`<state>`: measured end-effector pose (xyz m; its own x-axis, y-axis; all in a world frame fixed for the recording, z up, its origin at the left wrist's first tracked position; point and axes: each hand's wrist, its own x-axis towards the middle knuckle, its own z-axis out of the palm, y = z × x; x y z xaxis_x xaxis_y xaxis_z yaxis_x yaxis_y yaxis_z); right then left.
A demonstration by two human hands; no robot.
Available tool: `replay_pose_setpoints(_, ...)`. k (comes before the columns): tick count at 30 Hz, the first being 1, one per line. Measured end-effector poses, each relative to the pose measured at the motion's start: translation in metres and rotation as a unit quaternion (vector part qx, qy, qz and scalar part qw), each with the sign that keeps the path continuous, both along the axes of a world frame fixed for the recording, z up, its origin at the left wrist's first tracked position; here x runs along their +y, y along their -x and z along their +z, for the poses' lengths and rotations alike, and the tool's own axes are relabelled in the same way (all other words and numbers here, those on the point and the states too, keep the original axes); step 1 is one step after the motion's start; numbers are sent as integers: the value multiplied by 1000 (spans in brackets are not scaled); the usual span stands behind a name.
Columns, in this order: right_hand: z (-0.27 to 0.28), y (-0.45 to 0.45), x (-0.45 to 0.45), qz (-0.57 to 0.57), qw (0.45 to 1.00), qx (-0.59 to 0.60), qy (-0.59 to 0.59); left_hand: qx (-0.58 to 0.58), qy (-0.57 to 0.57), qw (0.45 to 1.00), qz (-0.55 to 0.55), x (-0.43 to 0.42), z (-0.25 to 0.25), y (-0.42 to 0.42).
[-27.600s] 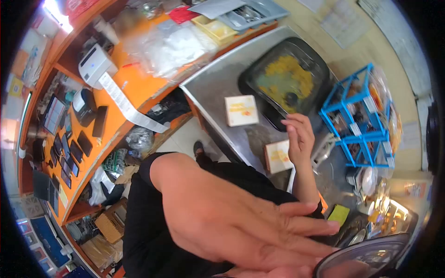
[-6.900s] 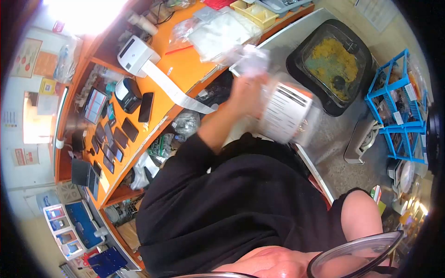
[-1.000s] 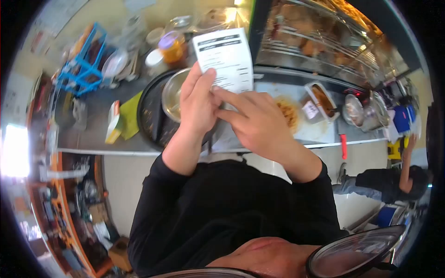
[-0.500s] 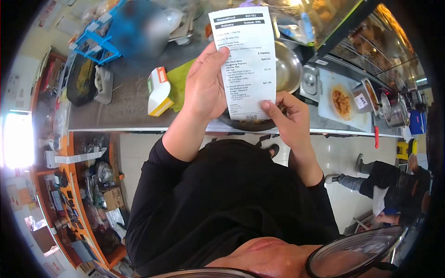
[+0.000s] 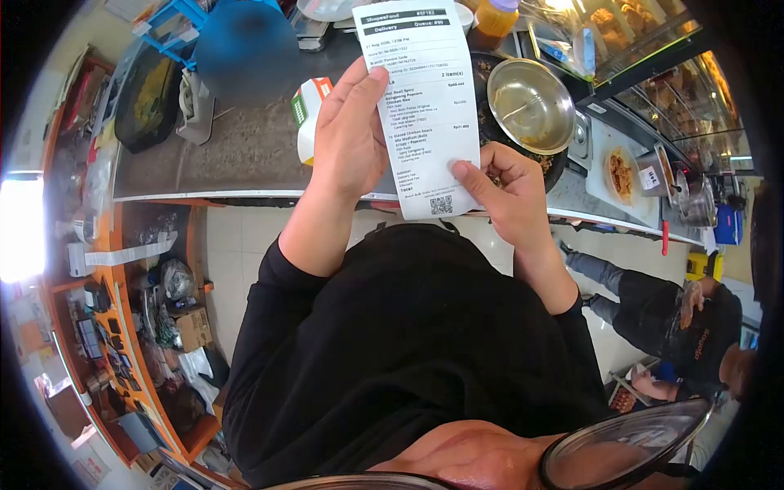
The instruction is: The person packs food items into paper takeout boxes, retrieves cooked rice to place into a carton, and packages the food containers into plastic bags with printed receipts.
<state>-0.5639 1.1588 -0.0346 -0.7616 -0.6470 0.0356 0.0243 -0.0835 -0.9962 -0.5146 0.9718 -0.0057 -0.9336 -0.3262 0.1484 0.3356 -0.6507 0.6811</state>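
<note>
The bench (image 5: 237,159) carried a metal bowl (image 5: 531,98). Left of the bowl hung a receipt (image 5: 425,122), gripped by the left hand (image 5: 351,135) along its far edge and the right hand (image 5: 516,200) low on its bowl side. Flat, print uncovered, seemed the best hold. A second earlier, both hands were closer together.

"ShopeeFood", "Delivery" and "2 item(s)" are printed on the receipt (image 5: 424,114); "Hot" is marked on the container label (image 5: 650,178).
</note>
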Motion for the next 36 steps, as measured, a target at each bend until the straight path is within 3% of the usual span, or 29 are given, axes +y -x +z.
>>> replay_pose_setpoints(6, 4, -11, -8, -9, 999, -33, -27, -48, 69, 996, 5, -9, -11, -12)
replay_pose_setpoints(10, 0, -2, -1, 2, 990, 41, -137, -94, 239, 966, 17, -4, -34, -5)
replay_pose_setpoints(12, -21, 8, 5, 11, 984, 44, -170, -136, 307, 942, 10, -4, -67, -3)
replay_pose_setpoints(15, -50, 11, 13, 5, 984, 2, -176, -231, 331, 915, -10, -14, -161, -6)
replay_pose_setpoints(17, -52, 2, 21, -12, 974, 35, -225, -308, 433, 843, -85, -28, -219, -30)
replay_pose_setpoints(19, -69, 3, 36, -13, 970, 34, -239, -474, 416, 764, -132, -32, -220, -52)
replay_pose_setpoints(21, -78, 2, 48, -10, 966, 22, -257, -512, 305, 802, -49, -45, -256, -83)
replay_pose_setpoints(27, -93, -5, 60, -8, 961, -11, -277, -553, 141, 806, 155, -57, -264, -107)
replay_pose_setpoints(35, -85, -8, 50, 25, 960, -14, -279, -487, 178, 830, 206, -69, -292, -49)
replay_pose_setpoints(36, -84, -8, 51, 24, 960, -6, -280, -483, 305, 797, 193, -75, -284, -46)
